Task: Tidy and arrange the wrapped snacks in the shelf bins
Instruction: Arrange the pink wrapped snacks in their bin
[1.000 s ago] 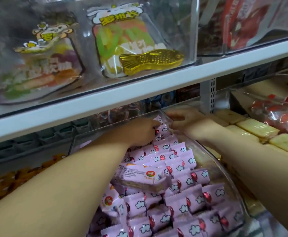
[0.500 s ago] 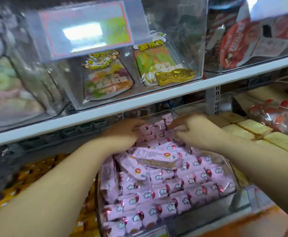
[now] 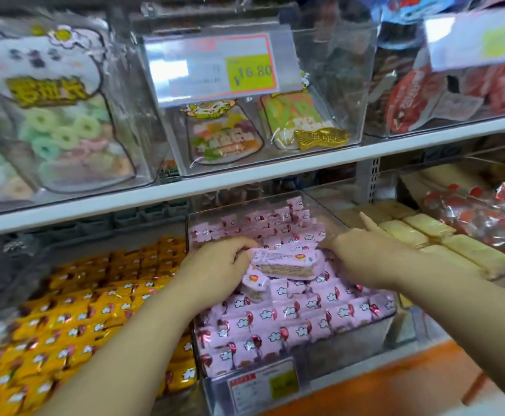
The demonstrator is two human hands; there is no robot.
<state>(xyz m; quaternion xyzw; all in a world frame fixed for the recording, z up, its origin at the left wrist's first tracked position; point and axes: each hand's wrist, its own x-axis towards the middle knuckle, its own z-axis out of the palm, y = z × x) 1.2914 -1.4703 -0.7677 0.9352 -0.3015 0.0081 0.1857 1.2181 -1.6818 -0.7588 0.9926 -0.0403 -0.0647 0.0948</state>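
Shelf bin (image 3: 401, 331): both hands apparently grip pink wafer pack (image 3: 287, 261).

We have one head view only — it looks forward and down, close over the pink snack bin (image 3: 290, 382).

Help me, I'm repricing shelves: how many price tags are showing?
3: the yellow-and-white tag on the upper middle bin, another tag at upper right, a third tag fronting the pink snack bin. More may be hidden beyond the frame.
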